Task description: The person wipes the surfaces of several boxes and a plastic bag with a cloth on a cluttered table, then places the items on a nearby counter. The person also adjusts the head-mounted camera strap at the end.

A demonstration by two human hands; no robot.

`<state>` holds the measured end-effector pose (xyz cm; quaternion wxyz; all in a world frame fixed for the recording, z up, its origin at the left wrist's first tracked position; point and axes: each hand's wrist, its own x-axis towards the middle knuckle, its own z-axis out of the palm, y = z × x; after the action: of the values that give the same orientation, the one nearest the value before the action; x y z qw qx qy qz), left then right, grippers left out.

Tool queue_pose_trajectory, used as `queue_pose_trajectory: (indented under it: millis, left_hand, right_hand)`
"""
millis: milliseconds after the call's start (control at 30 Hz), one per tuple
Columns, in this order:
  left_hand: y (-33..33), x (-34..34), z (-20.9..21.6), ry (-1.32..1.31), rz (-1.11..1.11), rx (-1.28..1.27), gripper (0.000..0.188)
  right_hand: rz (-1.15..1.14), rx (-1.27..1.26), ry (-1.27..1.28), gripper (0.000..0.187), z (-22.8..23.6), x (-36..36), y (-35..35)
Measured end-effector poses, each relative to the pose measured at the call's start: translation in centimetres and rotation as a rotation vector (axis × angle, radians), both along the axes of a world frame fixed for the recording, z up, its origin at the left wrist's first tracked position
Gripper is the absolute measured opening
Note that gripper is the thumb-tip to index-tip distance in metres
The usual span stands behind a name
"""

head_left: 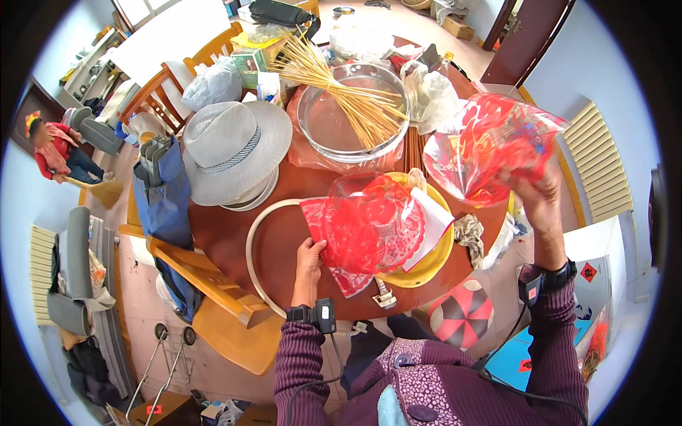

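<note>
My left hand (310, 257) is closed on the edge of a red lacy paper-cut decoration (369, 224), with clear plastic over part of it. It is above a yellow basin (419, 273), and a white sheet (432, 231) shows beside it. Raised at the right, my right hand (536, 190) grips a clear plastic bag (490, 142) with red pieces inside. Exactly what those pieces are I cannot make out. Between my body and the basin, a small white-and-metal object (384, 294) rests at the table edge.
On the round brown table (220, 241) are a grey hat (227, 145), a metal-rimmed round pan (320, 117) with bamboo sticks (355, 106) across it, a pale hoop (254, 248) and a crumpled cloth (469, 238). A wooden chair (227, 330) stands left. Far left, a person (62, 145) holds a broom (103, 192).
</note>
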<state>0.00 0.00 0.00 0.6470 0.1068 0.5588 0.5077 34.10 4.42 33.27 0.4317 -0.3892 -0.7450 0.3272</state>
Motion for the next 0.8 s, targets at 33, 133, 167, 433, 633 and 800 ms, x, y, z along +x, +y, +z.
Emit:
queue_pose_trajectory:
  millis: [33, 133, 167, 433, 633, 800]
  left_hand:
    - [-0.3, 0.5, 0.0, -0.07, 0.038, 0.05, 0.021]
    - [-1.8, 0.2, 0.0, -0.18, 0.102, 0.12, 0.02]
    - [-1.5, 0.4, 0.0, -0.219, 0.11, 0.168, 0.021]
    - [-3.2, 0.8, 0.8, -0.301, 0.162, 0.153, 0.022]
    - [-3.9, 1.0, 1.1, -0.334, 0.187, 0.132, 0.021]
    - [-4.4, 1.0, 1.1, -0.328, 0.196, 0.14, 0.022]
  right_hand:
    - [0.088, 0.142, -0.164, 0.029, 0.2, -0.5, -0.1]
    - [0.306, 0.264, -0.646, 0.033, -2.6, -3.9, -0.3]
    - [0.429, 0.299, -0.723, 0.031, -4.1, -4.8, 0.1]
    - [0.474, 0.387, -0.903, 0.03, -17.8, -8.1, -3.5]
    - [0.297, 0.505, -0.884, 0.034, -20.5, -7.4, -4.6]
    - [0.296, 0.469, -0.804, 0.028, -20.7, -6.9, -3.8]
